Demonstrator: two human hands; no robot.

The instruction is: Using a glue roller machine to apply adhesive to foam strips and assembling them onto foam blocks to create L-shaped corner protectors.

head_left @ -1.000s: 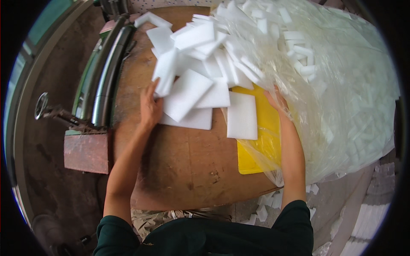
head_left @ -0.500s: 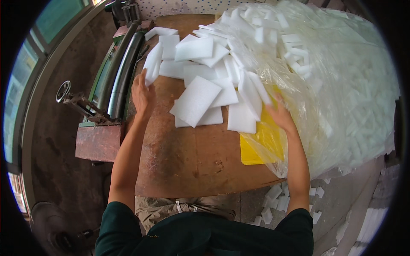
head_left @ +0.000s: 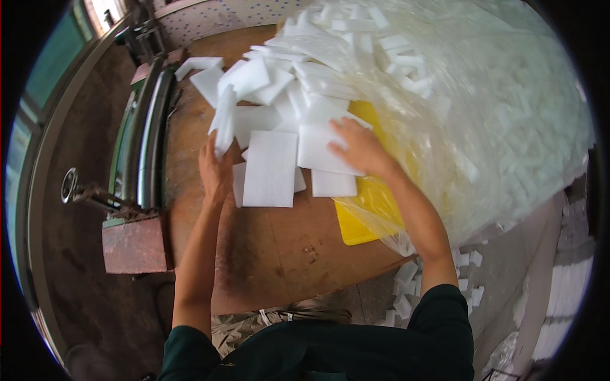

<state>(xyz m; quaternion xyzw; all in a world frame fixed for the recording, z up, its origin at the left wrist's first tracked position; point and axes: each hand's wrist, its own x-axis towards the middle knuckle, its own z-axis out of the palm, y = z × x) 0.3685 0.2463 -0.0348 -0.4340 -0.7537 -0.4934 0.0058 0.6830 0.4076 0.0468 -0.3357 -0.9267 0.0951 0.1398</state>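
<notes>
My left hand [head_left: 216,168] grips the lower end of an upright white foam sheet [head_left: 223,117], seen nearly edge-on at the left of a loose pile. With fingers spread, my right hand [head_left: 361,145] lies on another foam sheet [head_left: 316,143] at the pile's right side. Between the two hands a rectangular foam sheet [head_left: 272,174] lies flat over others, its long side pointing toward me. Several more foam sheets [head_left: 251,76] are heaped behind, at varied tilts.
A large clear plastic bag [head_left: 483,127] full of white foam pieces covers the table's right side, partly over a yellow panel [head_left: 356,222]. Left of the wooden table [head_left: 267,254] stands a roller machine [head_left: 149,140] with a handwheel [head_left: 69,185]. Foam scraps [head_left: 403,305] litter the floor.
My right hand has moved left from the bag's edge onto a foam sheet. The front sheet has turned straighter. My left hand still holds its sheet upright. The whole view has shifted.
</notes>
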